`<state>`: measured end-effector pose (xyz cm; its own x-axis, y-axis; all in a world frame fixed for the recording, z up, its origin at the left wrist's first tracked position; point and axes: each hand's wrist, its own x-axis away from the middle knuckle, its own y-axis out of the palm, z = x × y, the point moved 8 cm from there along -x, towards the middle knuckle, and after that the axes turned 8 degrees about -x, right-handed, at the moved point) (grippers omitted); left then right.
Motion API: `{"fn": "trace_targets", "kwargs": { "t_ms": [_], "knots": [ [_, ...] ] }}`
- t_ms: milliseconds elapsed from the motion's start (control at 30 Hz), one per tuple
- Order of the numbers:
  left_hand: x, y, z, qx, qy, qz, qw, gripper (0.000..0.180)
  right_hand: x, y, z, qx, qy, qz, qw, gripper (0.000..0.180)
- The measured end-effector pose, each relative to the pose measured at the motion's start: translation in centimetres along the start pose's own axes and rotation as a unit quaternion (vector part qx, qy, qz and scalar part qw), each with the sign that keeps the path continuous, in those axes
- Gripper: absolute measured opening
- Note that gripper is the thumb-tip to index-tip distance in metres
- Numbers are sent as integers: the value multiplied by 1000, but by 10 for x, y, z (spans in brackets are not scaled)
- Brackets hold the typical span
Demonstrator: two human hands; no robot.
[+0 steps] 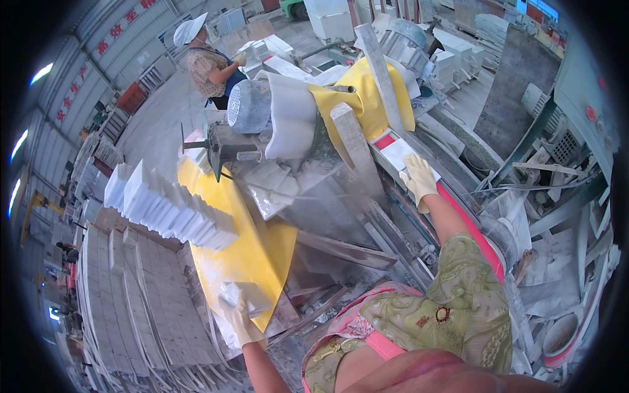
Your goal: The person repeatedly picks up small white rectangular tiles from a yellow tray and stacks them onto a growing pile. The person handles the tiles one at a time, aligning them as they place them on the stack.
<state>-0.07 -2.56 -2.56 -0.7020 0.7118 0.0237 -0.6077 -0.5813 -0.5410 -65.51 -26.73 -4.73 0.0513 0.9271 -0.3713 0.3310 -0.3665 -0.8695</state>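
My left hand (240, 322), in a pale glove, is closed on a small white stone tile (230, 293) at the lower end of a yellow sheet (239, 229). A grey-white block (257, 300) lies right beside it. Farther right, my gloved right hand (419, 178) rests with its fingers stretched out at the near end of another white tile (397, 154). That tile lies on the narrow red belt (468, 219) of a machine, just below a hanging yellow flap (373, 92). A leaning row of white tiles (170, 206) stands on the upper part of the yellow sheet.
A grey motor (249, 107) and a white curved guard (291, 114) stand ahead. Beyond them is another person (213, 65) in a white hat. Stacked grey slabs (137, 295) line the left; stone offcuts (557, 268) and a green machine cabinet (593, 92) are on the right.
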Motion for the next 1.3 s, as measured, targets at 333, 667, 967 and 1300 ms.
{"fn": "trace_targets", "kwargs": {
  "t_ms": [333,667,967,1300],
  "knots": [
    [-4,5,-4,16,5,-24,1000,95,60,8,20,60,25,-36,997,62],
    [60,7,70,55,-23,-109,992,80,110,-68,19,-18,-84,-89,992,58],
    [58,12,66,60,-60,-82,993,75,64,-32,7,228,-99,-128,960,77],
    [52,16,59,48,-48,-97,993,85,16,-54,2,127,-168,-11,977,47]
  ]
}}
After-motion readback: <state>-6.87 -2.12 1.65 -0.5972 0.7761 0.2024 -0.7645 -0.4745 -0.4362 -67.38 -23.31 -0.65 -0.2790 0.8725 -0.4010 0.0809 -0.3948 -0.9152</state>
